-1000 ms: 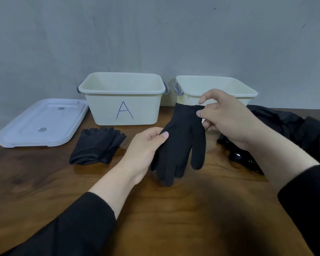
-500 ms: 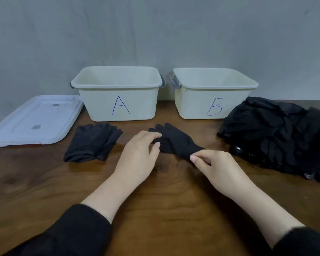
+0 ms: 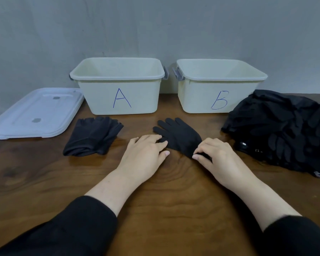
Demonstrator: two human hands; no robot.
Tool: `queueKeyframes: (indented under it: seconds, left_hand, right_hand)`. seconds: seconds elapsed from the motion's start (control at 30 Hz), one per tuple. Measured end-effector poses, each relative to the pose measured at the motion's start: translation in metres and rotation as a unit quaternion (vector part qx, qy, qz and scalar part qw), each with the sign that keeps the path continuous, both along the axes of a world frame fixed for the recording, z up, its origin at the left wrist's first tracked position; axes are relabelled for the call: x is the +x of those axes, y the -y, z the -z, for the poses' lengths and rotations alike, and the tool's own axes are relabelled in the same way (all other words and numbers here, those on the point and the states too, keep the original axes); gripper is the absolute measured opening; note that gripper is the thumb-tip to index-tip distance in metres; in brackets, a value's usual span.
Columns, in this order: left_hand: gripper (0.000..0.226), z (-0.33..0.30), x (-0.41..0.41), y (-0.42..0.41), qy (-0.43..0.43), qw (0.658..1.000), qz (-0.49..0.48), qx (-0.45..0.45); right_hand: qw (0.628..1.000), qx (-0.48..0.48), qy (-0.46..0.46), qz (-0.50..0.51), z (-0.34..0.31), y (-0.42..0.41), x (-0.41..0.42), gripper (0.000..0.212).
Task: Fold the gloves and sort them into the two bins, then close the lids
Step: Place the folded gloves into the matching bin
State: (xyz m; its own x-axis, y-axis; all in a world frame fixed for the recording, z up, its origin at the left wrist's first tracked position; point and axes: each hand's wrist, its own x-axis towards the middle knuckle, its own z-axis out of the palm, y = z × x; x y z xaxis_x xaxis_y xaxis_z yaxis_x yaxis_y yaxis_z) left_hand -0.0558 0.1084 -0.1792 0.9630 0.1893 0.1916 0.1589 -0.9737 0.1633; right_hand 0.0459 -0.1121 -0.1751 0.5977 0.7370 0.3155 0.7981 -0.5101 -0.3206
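A black glove (image 3: 179,136) lies flat on the wooden table, fingers pointing away toward the bins. My left hand (image 3: 146,152) rests with straight fingers on the glove's left edge. My right hand (image 3: 213,156) pinches the glove's cuff at its near right corner. A folded stack of black gloves (image 3: 92,136) lies to the left. Two cream bins stand open at the back: bin A (image 3: 118,74) and bin B (image 3: 220,75). A heap of unfolded black gloves (image 3: 279,126) fills the right side.
White lids (image 3: 35,112), seemingly two stacked, lie flat at the far left. A grey wall rises right behind the bins. Bare wood stretches from my hands to the near edge of the table (image 3: 174,200).
One second ago both hands held the glove up in the air. They brought it down flat onto the table, and since half a second ago they have barely moved.
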Motion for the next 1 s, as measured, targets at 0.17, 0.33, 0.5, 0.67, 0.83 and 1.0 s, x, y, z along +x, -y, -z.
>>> queueKeyframes:
  seconds: [0.17,0.33,0.5,0.67,0.83,1.0]
  left_hand:
    - [0.030,0.000,0.005,-0.007,0.047,0.999,0.003,0.000]
    - [0.022,-0.006,0.019,-0.008,0.047,0.998,0.021,0.030]
    - [0.016,-0.005,0.021,-0.009,0.063,0.997,0.011,0.037]
    - [0.021,-0.010,0.013,-0.029,0.116,0.990,-0.081,-0.003]
    - [0.026,-0.014,0.006,-0.018,0.146,0.984,-0.018,-0.104]
    - [0.037,-0.009,0.010,-0.001,0.004,0.996,0.073,-0.060]
  right_hand:
    - [1.000,-0.005,0.018,-0.025,0.001,-0.014,-0.024,0.026]
    - [0.999,-0.015,-0.001,-0.037,0.001,-0.010,-0.022,0.037]
    - [0.999,-0.009,-0.013,-0.033,0.001,-0.001,-0.017,0.021]
    - [0.998,-0.010,0.003,-0.059,0.003,-0.011,-0.027,0.031]
    - [0.998,0.043,-0.005,-0.044,-0.003,-0.012,-0.028,0.028]
    - [0.999,0.026,-0.026,-0.034,0.002,-0.005,-0.020,0.023]
